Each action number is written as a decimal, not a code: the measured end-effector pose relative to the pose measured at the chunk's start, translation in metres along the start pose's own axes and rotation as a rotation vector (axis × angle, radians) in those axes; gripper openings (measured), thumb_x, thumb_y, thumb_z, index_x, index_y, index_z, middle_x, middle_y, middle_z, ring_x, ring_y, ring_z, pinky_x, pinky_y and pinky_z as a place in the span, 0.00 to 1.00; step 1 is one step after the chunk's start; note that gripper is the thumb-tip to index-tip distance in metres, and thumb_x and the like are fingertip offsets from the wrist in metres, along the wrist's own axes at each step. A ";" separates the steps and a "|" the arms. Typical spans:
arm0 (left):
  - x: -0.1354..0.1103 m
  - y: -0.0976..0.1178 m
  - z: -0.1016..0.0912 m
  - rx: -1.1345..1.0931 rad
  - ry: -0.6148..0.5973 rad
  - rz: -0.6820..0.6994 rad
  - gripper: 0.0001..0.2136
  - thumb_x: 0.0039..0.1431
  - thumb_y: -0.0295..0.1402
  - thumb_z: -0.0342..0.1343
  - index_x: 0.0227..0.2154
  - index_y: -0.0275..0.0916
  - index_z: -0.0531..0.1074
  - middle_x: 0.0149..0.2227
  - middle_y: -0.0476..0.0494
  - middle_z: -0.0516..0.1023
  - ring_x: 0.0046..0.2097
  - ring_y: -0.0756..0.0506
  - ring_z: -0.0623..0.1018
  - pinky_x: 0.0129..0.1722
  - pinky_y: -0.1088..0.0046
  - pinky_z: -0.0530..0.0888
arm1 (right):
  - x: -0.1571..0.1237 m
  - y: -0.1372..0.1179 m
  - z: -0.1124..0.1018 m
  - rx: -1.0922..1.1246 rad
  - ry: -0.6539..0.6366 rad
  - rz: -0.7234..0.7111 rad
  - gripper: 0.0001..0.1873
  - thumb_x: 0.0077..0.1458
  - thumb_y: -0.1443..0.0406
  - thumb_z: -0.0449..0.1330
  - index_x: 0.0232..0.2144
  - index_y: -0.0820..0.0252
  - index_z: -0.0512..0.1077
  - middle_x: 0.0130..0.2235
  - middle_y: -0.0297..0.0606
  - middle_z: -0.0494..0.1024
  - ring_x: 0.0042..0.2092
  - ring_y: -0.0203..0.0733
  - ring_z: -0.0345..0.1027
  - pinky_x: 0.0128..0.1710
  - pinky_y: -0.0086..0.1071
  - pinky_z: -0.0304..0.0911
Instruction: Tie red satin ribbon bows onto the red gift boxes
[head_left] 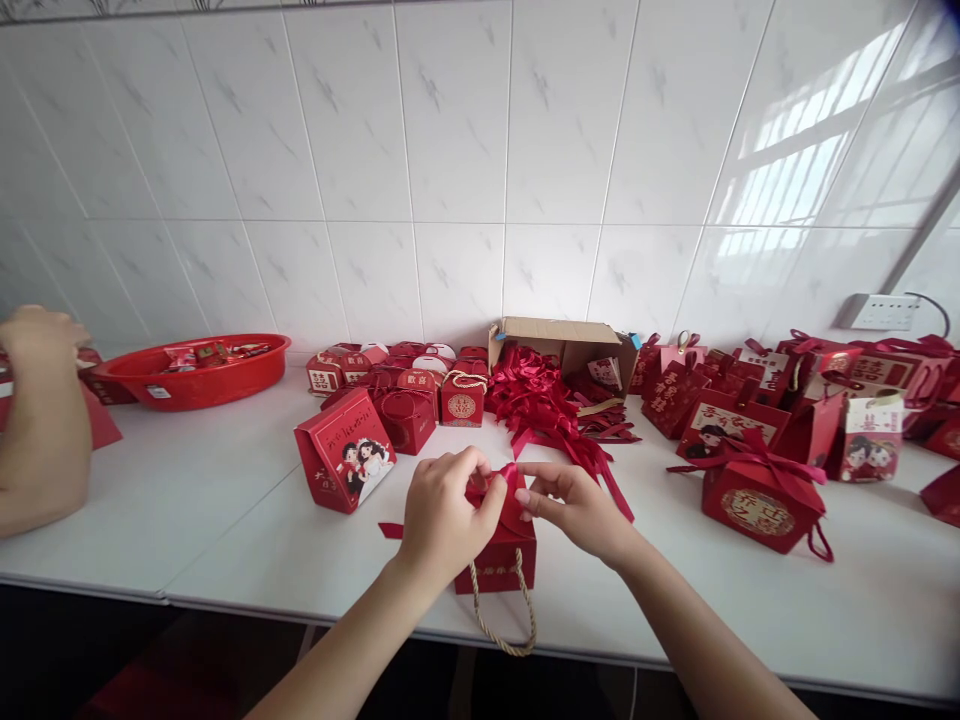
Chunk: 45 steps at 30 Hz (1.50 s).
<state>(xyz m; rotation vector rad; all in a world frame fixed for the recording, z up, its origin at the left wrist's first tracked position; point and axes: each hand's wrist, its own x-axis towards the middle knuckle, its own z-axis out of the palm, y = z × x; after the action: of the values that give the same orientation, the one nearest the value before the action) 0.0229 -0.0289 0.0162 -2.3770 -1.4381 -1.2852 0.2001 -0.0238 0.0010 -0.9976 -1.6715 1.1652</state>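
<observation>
A small red gift box (517, 562) stands at the table's front edge, its twisted gold cord handle (501, 645) hanging over that edge. My left hand (450, 505) is over the box top, thumb and fingers pinched on a dark red satin ribbon (509, 474). From the right, my right hand (570, 503) reaches the same ribbon with its fingers closed near the loop. One ribbon tail pokes out to the left of my left hand. Part of the box top is hidden behind my hands. To the left stands a red box with a cartoon couple (349, 452).
Behind are a heap of red ribbons (536, 395), an open cardboard carton (555, 330) and several small red boxes (420, 400). Many finished-looking boxes crowd the right, including one tied with a bow (761, 500). At left are a red basin (202, 385) and another person's arm (41, 430).
</observation>
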 end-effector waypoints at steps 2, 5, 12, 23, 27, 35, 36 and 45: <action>-0.001 -0.001 -0.001 -0.021 0.002 -0.010 0.06 0.55 0.32 0.51 0.25 0.41 0.63 0.24 0.51 0.74 0.29 0.46 0.73 0.34 0.68 0.65 | 0.003 0.001 0.005 -0.010 -0.036 -0.066 0.17 0.53 0.56 0.61 0.42 0.60 0.75 0.26 0.33 0.73 0.30 0.36 0.65 0.35 0.31 0.61; -0.002 -0.003 -0.003 -0.069 -0.030 -0.048 0.06 0.55 0.32 0.51 0.25 0.41 0.62 0.23 0.52 0.71 0.28 0.47 0.72 0.34 0.70 0.65 | 0.006 0.000 0.013 0.014 -0.020 -0.107 0.13 0.54 0.56 0.60 0.32 0.61 0.75 0.25 0.33 0.71 0.29 0.35 0.63 0.31 0.30 0.59; -0.002 -0.005 -0.004 -0.135 -0.085 -0.141 0.06 0.56 0.34 0.51 0.27 0.41 0.61 0.22 0.53 0.70 0.27 0.48 0.71 0.33 0.70 0.66 | 0.007 0.000 0.025 -0.134 0.174 -0.216 0.11 0.55 0.58 0.58 0.28 0.60 0.71 0.26 0.33 0.69 0.29 0.35 0.60 0.31 0.29 0.57; -0.004 -0.020 -0.004 -0.440 -0.212 -0.226 0.05 0.49 0.29 0.51 0.31 0.41 0.63 0.29 0.51 0.67 0.33 0.48 0.69 0.36 0.72 0.66 | 0.010 0.009 0.033 0.115 0.110 -0.156 0.11 0.58 0.57 0.53 0.30 0.58 0.64 0.33 0.38 0.75 0.36 0.41 0.69 0.39 0.35 0.63; -0.008 -0.040 0.010 -0.427 -0.174 -0.373 0.08 0.50 0.36 0.54 0.30 0.41 0.61 0.32 0.49 0.66 0.37 0.46 0.69 0.39 0.70 0.66 | 0.011 0.010 0.035 0.144 0.110 -0.135 0.10 0.58 0.58 0.52 0.29 0.57 0.62 0.31 0.38 0.76 0.35 0.41 0.71 0.39 0.35 0.64; -0.005 -0.046 0.005 -0.687 -0.504 -0.779 0.14 0.50 0.44 0.54 0.28 0.41 0.58 0.26 0.54 0.64 0.27 0.51 0.64 0.25 0.76 0.59 | 0.013 0.005 0.042 0.024 0.225 -0.041 0.07 0.56 0.62 0.52 0.27 0.57 0.62 0.27 0.37 0.76 0.31 0.41 0.71 0.33 0.32 0.62; -0.004 -0.045 0.002 -0.701 -0.551 -0.820 0.14 0.50 0.45 0.54 0.27 0.41 0.58 0.24 0.55 0.63 0.25 0.52 0.62 0.24 0.77 0.56 | 0.013 0.004 0.043 0.012 0.242 -0.028 0.07 0.56 0.62 0.52 0.27 0.57 0.62 0.27 0.37 0.76 0.31 0.41 0.71 0.32 0.32 0.62; -0.002 -0.046 -0.023 -0.668 -0.504 -0.708 0.16 0.49 0.42 0.57 0.17 0.39 0.60 0.17 0.56 0.55 0.20 0.54 0.53 0.20 0.76 0.49 | 0.016 0.002 0.050 -0.131 0.373 -0.009 0.05 0.50 0.65 0.56 0.24 0.58 0.65 0.25 0.36 0.76 0.29 0.42 0.70 0.31 0.32 0.62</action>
<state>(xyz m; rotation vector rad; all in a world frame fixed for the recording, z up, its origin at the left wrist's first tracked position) -0.0263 -0.0153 0.0147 -2.8690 -2.4995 -1.5552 0.1486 -0.0230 -0.0084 -1.2054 -1.4627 0.8106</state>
